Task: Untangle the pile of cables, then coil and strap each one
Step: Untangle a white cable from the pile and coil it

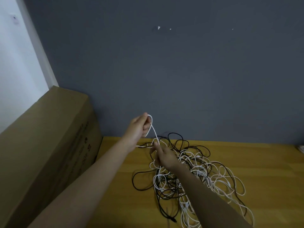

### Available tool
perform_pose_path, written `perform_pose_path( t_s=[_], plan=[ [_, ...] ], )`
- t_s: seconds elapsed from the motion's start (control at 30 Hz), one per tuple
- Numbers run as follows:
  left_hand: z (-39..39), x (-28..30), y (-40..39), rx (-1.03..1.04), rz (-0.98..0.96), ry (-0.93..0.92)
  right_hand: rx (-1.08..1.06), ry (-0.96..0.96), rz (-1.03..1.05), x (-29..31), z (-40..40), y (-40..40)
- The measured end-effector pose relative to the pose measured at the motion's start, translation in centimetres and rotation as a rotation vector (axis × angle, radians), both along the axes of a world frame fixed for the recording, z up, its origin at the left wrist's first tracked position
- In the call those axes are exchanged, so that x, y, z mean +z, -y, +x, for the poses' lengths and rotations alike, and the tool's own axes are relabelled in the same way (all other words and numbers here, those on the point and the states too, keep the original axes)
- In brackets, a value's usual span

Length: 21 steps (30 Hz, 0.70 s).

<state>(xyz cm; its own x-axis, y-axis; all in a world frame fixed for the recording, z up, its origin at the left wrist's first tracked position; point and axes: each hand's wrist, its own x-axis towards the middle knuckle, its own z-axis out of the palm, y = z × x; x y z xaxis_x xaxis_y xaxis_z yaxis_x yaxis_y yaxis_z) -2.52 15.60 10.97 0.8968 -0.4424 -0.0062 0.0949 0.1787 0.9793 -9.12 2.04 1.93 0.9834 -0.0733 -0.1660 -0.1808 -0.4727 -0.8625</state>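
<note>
White cable (pixel 153 129) spans left grip (pixel 139 126) and right grip (pixel 160 153).

A big messy pile of cables (pixel 189 175), white and black, lies tangled on the yellow surface (pixel 263 162). One white cable (pixel 153 129) is lifted up in a loop at the far left.

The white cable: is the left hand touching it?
Touching. The head view shows the left hand gripping a raised loop of the white cable, fingers curled round it.
</note>
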Motion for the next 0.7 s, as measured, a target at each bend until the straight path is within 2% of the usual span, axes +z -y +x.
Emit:
perform_pose_path(
  t_s=[0.17, 0.23, 0.3, 0.4, 0.47, 0.57, 0.7],
  plan=[
    [0.9, -0.5, -0.3, 0.183, -0.051, -0.16, 0.362, 0.016, -0.679, -1.9, -1.7, -0.6],
    [0.8, -1.2, 0.2, 0.206, 0.049, -0.088, 0.462, 0.078, -0.949, -1.3, -1.7, -1.4],
    [0.5, -2.2, 0.6, 0.157, 0.24, 0.103, 0.533, 0.204, -1.075, 0.2, -1.8, -2.2],
    [1.0, -3.5, -0.4, 0.02, 0.698, 0.5, 0.519, 0.477, -0.955, 2.8, -2.2, -1.3],
    [1.4, -4.0, -1.3, -0.118, 0.908, 0.649, 0.364, 0.576, -0.821, 4.1, -2.0, 0.7],
    [1.0, -3.5, -1.2, -0.28, 0.998, 0.661, 0.195, 0.56, -0.784, 5.4, -0.8, 3.8],
    [0.7, -1.6, 0.2, -0.368, 0.957, 0.662, 0.043, 0.522, -0.697, 5.5, 1.0, 6.2]
  ],
)
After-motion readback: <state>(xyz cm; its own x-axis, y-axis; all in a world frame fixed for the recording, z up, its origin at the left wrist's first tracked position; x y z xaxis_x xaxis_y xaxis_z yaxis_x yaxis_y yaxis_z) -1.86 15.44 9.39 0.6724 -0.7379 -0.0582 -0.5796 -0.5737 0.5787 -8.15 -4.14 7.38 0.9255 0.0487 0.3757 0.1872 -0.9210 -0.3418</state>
